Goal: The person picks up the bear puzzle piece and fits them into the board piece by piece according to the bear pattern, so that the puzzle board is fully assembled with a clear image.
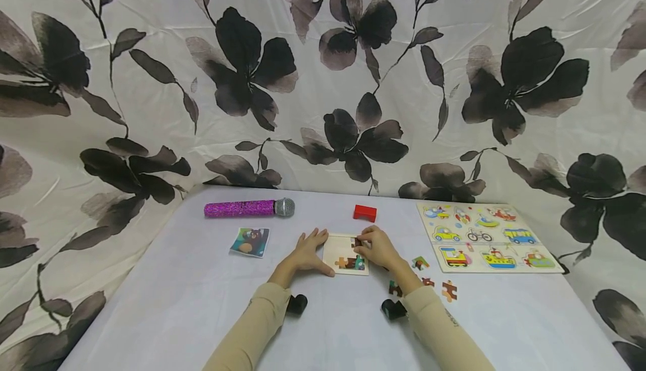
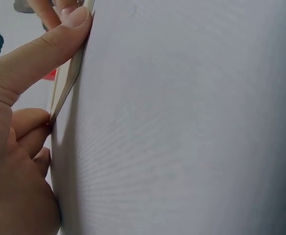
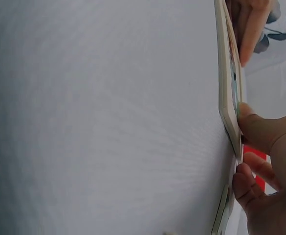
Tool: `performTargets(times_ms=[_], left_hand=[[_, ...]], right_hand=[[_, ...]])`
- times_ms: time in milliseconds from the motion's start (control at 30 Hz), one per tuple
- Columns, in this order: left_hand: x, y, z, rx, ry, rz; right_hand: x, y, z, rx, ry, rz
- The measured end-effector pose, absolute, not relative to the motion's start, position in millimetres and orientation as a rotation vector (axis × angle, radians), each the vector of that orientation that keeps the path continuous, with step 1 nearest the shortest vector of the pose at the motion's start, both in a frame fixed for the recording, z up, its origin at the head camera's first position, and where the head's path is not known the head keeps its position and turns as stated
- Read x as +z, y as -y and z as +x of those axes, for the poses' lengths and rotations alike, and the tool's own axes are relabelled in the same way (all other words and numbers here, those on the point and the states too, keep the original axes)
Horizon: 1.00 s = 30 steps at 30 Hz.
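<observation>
A small light wooden puzzle tray lies mid-table with several jigsaw pieces set along its lower and right side. My left hand holds the tray at its left, thumb along the lower edge and fingers spread toward the upper left corner. In the left wrist view the left thumb lies against the tray's edge. My right hand pinches a dark-brown puzzle piece at the tray's upper right; the fingers partly cover it. In the right wrist view the right thumb touches the tray's face near a corner.
Loose pieces, among them an orange-brown one, lie beside my right forearm. A picture card and purple microphone are at left. A red block stands behind the tray; a vehicle puzzle board lies at right.
</observation>
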State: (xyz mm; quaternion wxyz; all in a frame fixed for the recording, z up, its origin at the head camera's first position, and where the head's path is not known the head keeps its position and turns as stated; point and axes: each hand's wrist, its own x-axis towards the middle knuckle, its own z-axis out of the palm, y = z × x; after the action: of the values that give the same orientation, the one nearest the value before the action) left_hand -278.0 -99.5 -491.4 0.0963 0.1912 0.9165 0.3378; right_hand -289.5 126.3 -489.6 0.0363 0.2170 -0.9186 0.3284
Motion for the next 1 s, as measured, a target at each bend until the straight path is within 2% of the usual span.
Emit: performTargets(times_ms=[500,1000], left_hand=[[-489.6,101.1,-276.2,1.020,-2.692,0.589],[-486.8,99.2,-275.3,0.999,-2.698,0.568]], right_hand=[[-490.7,-122.8,-288.3,0.932,2.823,0.620],[-495.5,-132.2,-288.8,1.113,2.769,0.608]])
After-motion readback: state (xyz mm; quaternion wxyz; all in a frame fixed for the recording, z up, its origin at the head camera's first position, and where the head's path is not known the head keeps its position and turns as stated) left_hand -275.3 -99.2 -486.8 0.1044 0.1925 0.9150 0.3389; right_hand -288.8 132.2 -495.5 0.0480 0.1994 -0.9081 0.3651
